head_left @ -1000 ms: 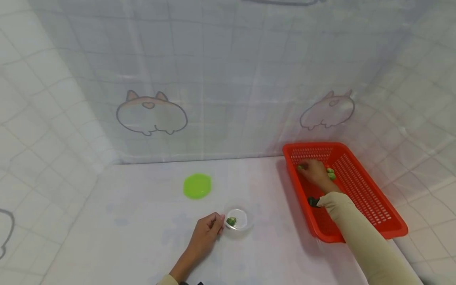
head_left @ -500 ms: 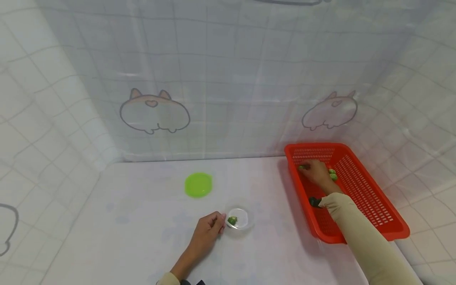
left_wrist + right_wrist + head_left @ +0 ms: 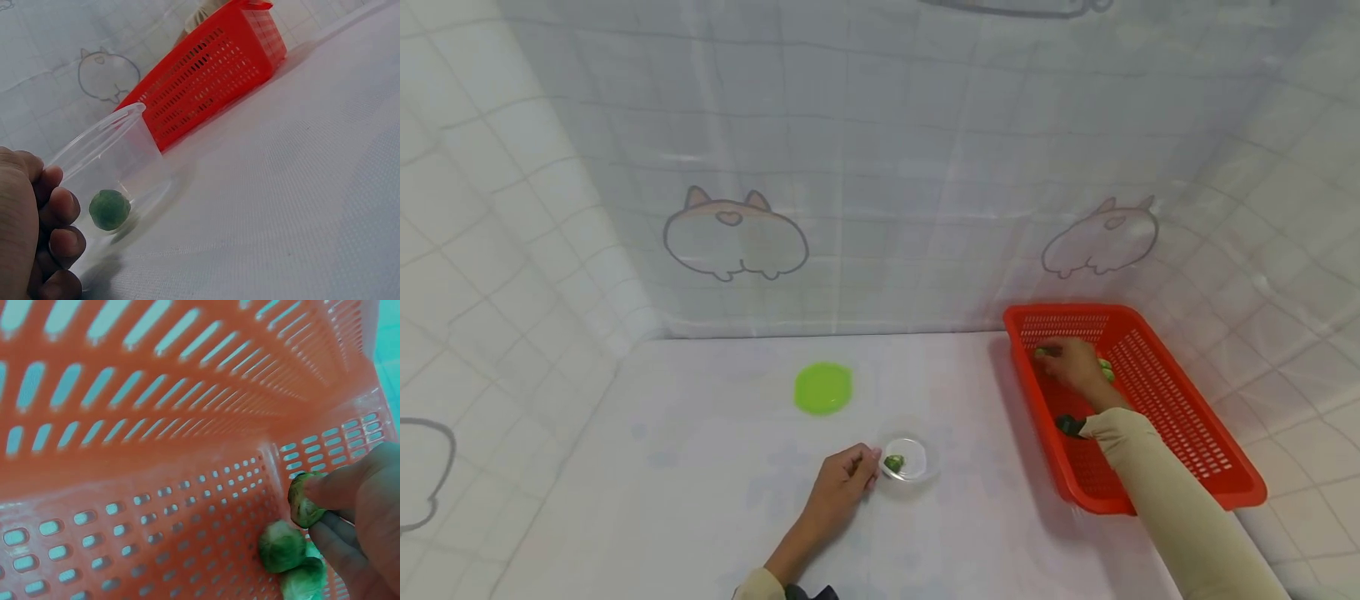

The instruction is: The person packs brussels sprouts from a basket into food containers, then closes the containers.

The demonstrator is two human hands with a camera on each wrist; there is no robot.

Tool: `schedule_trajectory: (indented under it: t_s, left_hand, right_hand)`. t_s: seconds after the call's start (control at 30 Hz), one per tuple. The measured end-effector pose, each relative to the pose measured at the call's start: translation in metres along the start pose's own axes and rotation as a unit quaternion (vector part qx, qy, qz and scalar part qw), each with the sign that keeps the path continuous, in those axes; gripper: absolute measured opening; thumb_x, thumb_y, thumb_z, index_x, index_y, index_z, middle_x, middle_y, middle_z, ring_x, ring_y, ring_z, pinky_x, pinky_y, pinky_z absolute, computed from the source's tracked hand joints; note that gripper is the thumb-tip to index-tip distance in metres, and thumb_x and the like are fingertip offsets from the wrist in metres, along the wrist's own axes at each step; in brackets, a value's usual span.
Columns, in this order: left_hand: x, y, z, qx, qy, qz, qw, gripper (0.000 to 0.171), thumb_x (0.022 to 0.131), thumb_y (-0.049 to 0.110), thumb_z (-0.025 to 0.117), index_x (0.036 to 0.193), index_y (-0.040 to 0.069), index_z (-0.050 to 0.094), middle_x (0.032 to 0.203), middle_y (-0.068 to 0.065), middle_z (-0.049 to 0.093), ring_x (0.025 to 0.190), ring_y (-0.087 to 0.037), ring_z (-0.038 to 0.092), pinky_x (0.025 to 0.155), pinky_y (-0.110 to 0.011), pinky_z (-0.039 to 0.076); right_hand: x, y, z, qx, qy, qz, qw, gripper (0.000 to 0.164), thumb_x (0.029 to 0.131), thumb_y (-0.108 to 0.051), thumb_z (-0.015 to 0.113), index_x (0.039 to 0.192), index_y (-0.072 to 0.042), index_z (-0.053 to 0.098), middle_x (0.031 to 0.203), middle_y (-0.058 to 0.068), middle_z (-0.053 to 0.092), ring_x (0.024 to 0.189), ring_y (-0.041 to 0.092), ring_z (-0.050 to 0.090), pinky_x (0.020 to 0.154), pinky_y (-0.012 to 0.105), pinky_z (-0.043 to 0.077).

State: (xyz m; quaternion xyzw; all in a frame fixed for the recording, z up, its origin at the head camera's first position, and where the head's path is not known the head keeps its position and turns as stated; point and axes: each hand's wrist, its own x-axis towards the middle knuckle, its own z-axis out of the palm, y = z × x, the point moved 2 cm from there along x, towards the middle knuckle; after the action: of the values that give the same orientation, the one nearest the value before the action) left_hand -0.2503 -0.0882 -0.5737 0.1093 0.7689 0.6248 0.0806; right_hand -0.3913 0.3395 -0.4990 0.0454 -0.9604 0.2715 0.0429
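Note:
My left hand (image 3: 842, 483) pinches the near-left rim of a small clear plastic tub (image 3: 916, 457) standing on the table. One green Brussels sprout (image 3: 109, 210) lies at the bottom of the tub, seen through its wall in the left wrist view. My right hand (image 3: 1077, 368) reaches down into the red basket (image 3: 1180, 396). Between thumb and fingertips it pinches a Brussels sprout (image 3: 305, 500), shown in the right wrist view. Just below those fingers, more sprouts (image 3: 282, 546) lie together on the basket's floor, partly hidden by the hand.
A light-green round flat disc (image 3: 823, 388) lies on the white-covered table (image 3: 700, 500), behind and left of the tub. The basket's raised, slotted walls stand around my right hand. A patterned sheet (image 3: 880, 167) hangs along the back and sides.
The head view has shifted slightly, so everything sits a little further right. My right hand has edged right within the basket, covering more of the lying sprouts. The left hand stays at the tub.

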Motion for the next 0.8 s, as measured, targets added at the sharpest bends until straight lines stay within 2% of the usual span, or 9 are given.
schedule_trajectory:
  t_s: [0.13, 0.3, 0.47, 0.6, 0.7, 0.8]
  left_hand:
    - [0.0, 0.001, 0.0, 0.004, 0.0, -0.005, 1.0, 0.042, 0.1, 0.054, 0.053, 0.081, 0.018, 0.062, 0.07, 0.003, 0.059, 0.067, -0.014, 0.053, 0.064, -0.026, 0.044]
    - [-0.001, 0.002, -0.001, 0.01, -0.002, -0.009, 0.9999, 0.042, 0.1, 0.055, 0.052, 0.081, 0.019, 0.061, 0.07, 0.004, 0.058, 0.068, -0.014, 0.053, 0.064, -0.026, 0.044]
    - [0.0, 0.002, -0.002, 0.013, -0.004, -0.006, 0.9999, 0.045, 0.1, 0.056, 0.052, 0.082, 0.016, 0.062, 0.07, 0.003, 0.058, 0.067, -0.014, 0.053, 0.065, -0.026, 0.044]
    - [-0.001, 0.002, -0.002, 0.015, -0.004, -0.004, 0.9999, 0.046, 0.1, 0.056, 0.051, 0.083, 0.016, 0.063, 0.07, 0.004, 0.058, 0.067, -0.014, 0.052, 0.063, -0.026, 0.044]
    - [-0.002, 0.001, -0.002, 0.014, -0.005, -0.003, 0.9999, 0.047, 0.101, 0.056, 0.05, 0.083, 0.014, 0.063, 0.07, 0.003, 0.058, 0.067, -0.014, 0.052, 0.064, -0.026, 0.044]
    - [-0.002, 0.002, -0.002, 0.014, -0.007, -0.003, 0.9999, 0.049, 0.101, 0.057, 0.05, 0.083, 0.013, 0.063, 0.07, 0.003, 0.058, 0.067, -0.014, 0.052, 0.064, -0.026, 0.044]
  right_hand:
    - [-0.002, -0.003, -0.004, 0.035, 0.006, 0.019, 0.999, 0.024, 0.094, 0.0, 0.065, 0.117, 0.006, 0.068, 0.093, 0.021, 0.072, 0.065, 0.02, 0.066, 0.057, 0.027, 0.049]
    - [-0.007, -0.014, -0.009, 0.071, 0.008, 0.039, 0.997, 0.03, 0.097, -0.003, 0.064, 0.125, 0.006, 0.065, 0.11, 0.028, 0.07, 0.07, 0.028, 0.072, 0.057, 0.024, 0.052]
    - [-0.014, -0.024, -0.015, 0.103, 0.008, 0.041, 0.994, 0.034, 0.099, -0.004, 0.063, 0.131, 0.006, 0.062, 0.119, 0.029, 0.067, 0.081, 0.036, 0.074, 0.065, 0.036, 0.059]
    - [-0.018, -0.029, -0.018, 0.117, 0.01, 0.033, 0.992, 0.034, 0.098, -0.004, 0.064, 0.131, 0.005, 0.062, 0.121, 0.028, 0.067, 0.086, 0.036, 0.074, 0.07, 0.045, 0.059]
    - [-0.021, -0.034, -0.022, 0.129, 0.015, 0.032, 0.991, 0.034, 0.098, -0.007, 0.066, 0.13, 0.004, 0.063, 0.119, 0.026, 0.068, 0.086, 0.029, 0.074, 0.07, 0.043, 0.059]
    - [-0.024, -0.038, -0.026, 0.124, 0.024, 0.032, 0.992, 0.034, 0.098, -0.013, 0.068, 0.13, 0.0, 0.065, 0.118, 0.022, 0.07, 0.092, 0.026, 0.073, 0.069, 0.036, 0.059]
